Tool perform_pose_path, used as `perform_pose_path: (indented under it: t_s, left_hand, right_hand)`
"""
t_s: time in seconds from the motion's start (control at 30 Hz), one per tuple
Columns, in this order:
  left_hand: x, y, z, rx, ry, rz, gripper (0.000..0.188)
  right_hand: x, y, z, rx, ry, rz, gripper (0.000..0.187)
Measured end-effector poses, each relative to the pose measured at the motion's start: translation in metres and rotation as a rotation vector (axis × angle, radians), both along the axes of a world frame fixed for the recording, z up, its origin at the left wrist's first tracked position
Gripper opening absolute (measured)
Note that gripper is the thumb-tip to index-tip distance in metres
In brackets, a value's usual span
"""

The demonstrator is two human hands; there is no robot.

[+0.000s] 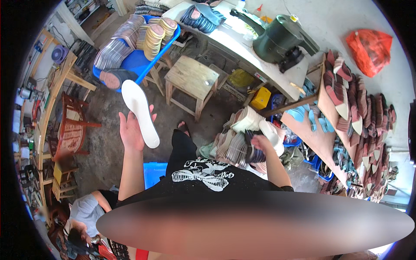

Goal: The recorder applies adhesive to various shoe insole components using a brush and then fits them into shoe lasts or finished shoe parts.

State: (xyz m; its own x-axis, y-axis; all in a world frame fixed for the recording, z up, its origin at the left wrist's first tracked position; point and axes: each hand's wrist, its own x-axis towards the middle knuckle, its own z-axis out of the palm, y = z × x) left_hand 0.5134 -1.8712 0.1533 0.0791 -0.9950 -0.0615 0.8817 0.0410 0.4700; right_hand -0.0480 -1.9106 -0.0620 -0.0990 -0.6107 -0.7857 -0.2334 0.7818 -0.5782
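Observation:
A white insole (140, 113) lies across the palm of my left hand (132, 132), raised at the left with the insole's wide end pointing away from me. My left fingers show at its right edge and the thumb stands on the other side. At the right, my right hand (263, 144) has curled fingers beside a white sole (272, 133); whether it grips anything is hidden. Just left of that hand is a large heap of stacked soles (229, 145), pale and dark, low beside my legs.
Ahead stands a wooden stool (192, 77), with a blue crate (152, 65) of soles to its left. A white table (236, 41) carries a dark green canister (279, 37). Sole stacks fill a rack (342, 110) at right. Another person (89, 212) sits at lower left.

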Motion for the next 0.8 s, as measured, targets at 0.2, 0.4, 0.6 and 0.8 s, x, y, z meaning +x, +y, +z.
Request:
perform_pose_path:
  t_s: [0.2, 0.4, 0.6, 0.8]
  left_hand:
    - [0.052, -0.164, -0.028, 0.143, -0.019, 0.022, 0.071]
    - [0.090, -0.305, -0.051, 0.211, -0.113, -0.041, 0.075]
    - [0.095, -0.360, -0.093, 0.309, -0.137, -0.131, 0.078]
    - [0.078, -0.375, -0.124, 0.395, -0.109, -0.079, 0.080]
  right_hand:
    - [0.138, -0.227, 0.047, -0.297, -0.348, -0.167, 0.024]
    - [0.251, -0.448, 0.041, -0.476, -0.504, -0.169, 0.028]
    - [0.296, -0.620, 0.005, -0.608, -0.270, -0.426, 0.036]
    - [0.303, -0.668, -0.015, -0.616, -0.327, -0.419, 0.027]
